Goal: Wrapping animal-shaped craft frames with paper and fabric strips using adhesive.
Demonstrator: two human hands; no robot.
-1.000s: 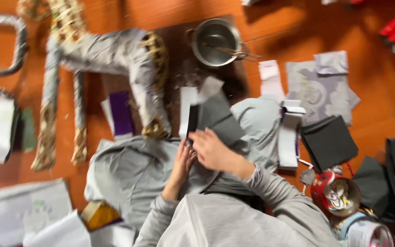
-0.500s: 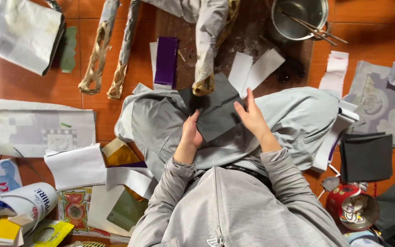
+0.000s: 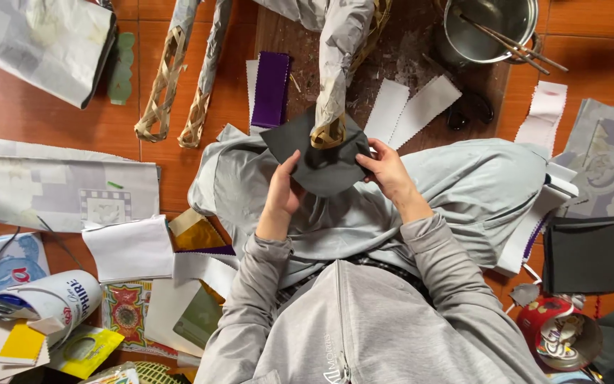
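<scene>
Both hands, left hand (image 3: 282,195) and right hand (image 3: 385,171), pinch opposite edges of a dark grey sheet (image 3: 321,163) held against a paper-wrapped woven leg (image 3: 335,85) above the lap.

I see a dark grey sheet of paper (image 3: 321,165), matte and roughly diamond-shaped, held flat above my lap. Its top edge sits under the paper-wrapped woven leg (image 3: 333,107), whose frayed tip overlaps it.
</scene>
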